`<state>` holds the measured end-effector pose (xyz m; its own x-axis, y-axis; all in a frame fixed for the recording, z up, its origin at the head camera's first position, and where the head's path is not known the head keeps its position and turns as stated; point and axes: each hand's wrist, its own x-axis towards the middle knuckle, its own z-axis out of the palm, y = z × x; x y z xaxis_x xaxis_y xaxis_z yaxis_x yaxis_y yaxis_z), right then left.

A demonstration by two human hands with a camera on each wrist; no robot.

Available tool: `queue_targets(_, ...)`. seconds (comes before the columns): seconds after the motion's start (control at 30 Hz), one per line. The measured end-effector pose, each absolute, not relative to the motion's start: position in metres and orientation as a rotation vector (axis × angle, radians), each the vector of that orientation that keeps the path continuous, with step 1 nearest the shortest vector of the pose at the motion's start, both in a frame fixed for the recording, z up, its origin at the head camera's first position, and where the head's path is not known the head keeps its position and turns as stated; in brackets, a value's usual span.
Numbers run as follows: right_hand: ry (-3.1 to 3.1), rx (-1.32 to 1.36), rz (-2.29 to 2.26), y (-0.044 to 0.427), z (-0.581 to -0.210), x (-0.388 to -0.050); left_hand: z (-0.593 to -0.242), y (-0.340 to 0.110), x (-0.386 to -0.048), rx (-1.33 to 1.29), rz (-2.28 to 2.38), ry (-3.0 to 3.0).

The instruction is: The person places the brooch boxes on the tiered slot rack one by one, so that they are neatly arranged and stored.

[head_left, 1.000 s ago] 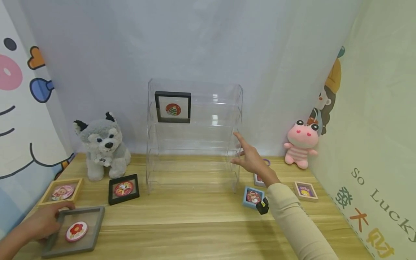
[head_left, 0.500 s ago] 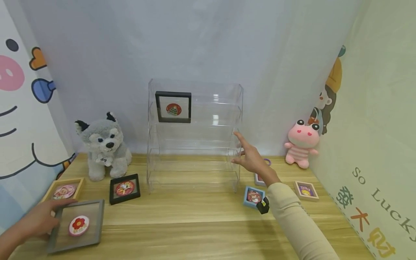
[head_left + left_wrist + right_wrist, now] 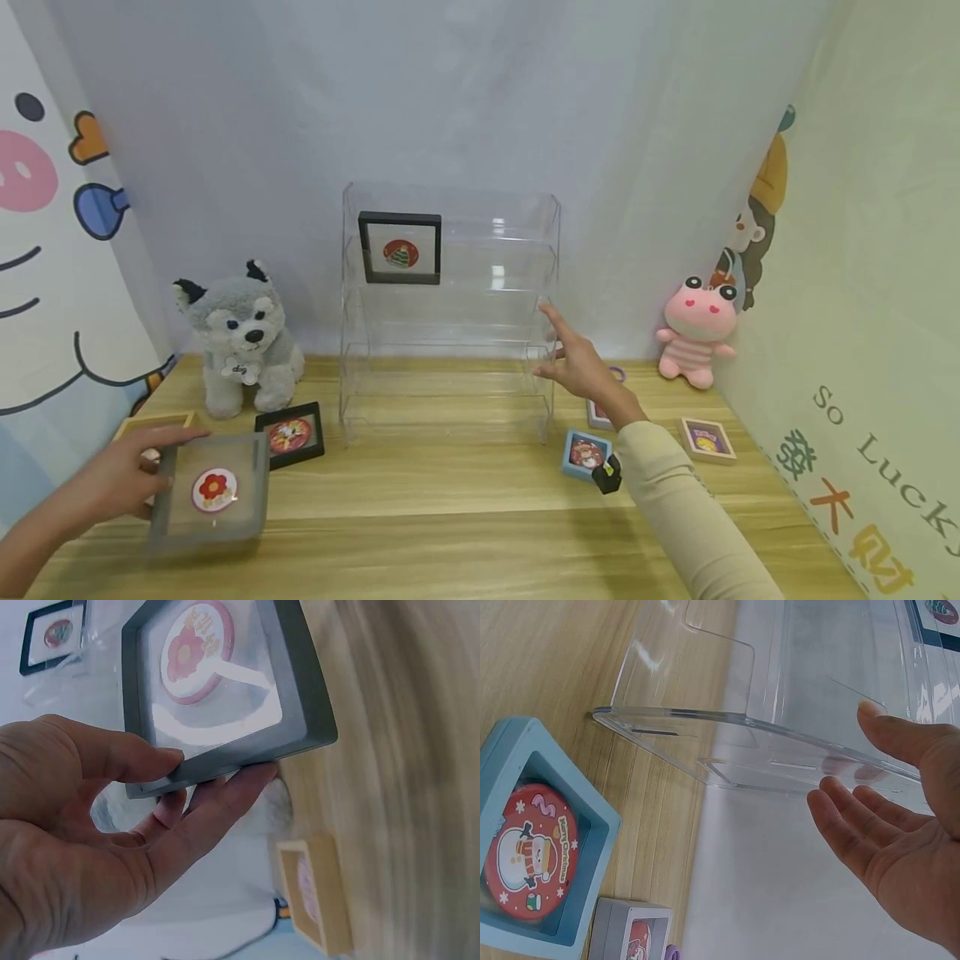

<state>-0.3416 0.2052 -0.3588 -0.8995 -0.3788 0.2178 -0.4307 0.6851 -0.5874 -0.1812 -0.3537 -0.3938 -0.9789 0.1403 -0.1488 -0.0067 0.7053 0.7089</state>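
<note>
My left hand (image 3: 123, 475) pinches a grey picture frame (image 3: 262, 492) by its side edge, raised and tilted above the table. A round badge (image 3: 214, 490) with a red flower shows inside it. In the left wrist view the thumb lies on the frame's front and the fingers (image 3: 217, 817) are behind. At the clear acrylic tiered stand (image 3: 450, 408), my right hand (image 3: 581, 362) is spread at the right side panel. Its fingertips (image 3: 829, 784) meet or nearly touch the panel's outer face, with the thumb extended apart. A black frame (image 3: 437, 250) with a Christmas-tree badge sits upper left on the stand.
A grey husky plush (image 3: 243, 321) stands left of the stand, a pink plush (image 3: 697, 321) right. A black frame (image 3: 318, 425) and a wooden frame (image 3: 330, 892) lie at left. Right are a blue frame (image 3: 573, 475), a grey-white frame (image 3: 607, 930) and a beige frame (image 3: 731, 454).
My left hand has lifted the grey frame and carried it right and away from me, now covering part of the wooden frame. The right hand has stayed at the stand.
</note>
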Motion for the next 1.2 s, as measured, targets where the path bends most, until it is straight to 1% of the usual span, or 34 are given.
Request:
queue_targets(0.27,-2.814,0.678,1.047,0.204,-0.359,-0.343,-0.36,-0.311,-0.196,0.274,1.172,2.753)
queue_targets(0.63,-2.81,0.684,1.022,0.205,-0.36,-0.343,-0.327,-0.258,-0.222,0.521,1.054,2.972)
queue_targets(0.9,-2.799,0.694,0.995,0.205,-0.358,-0.344,-0.3,-0.221,-0.239,0.536,1.021,3.072)
queue_targets(1.2,-2.812,0.689,1.009,0.205,-0.359,-0.343,-0.279,-0.186,-0.263,0.594,1.046,3.149)
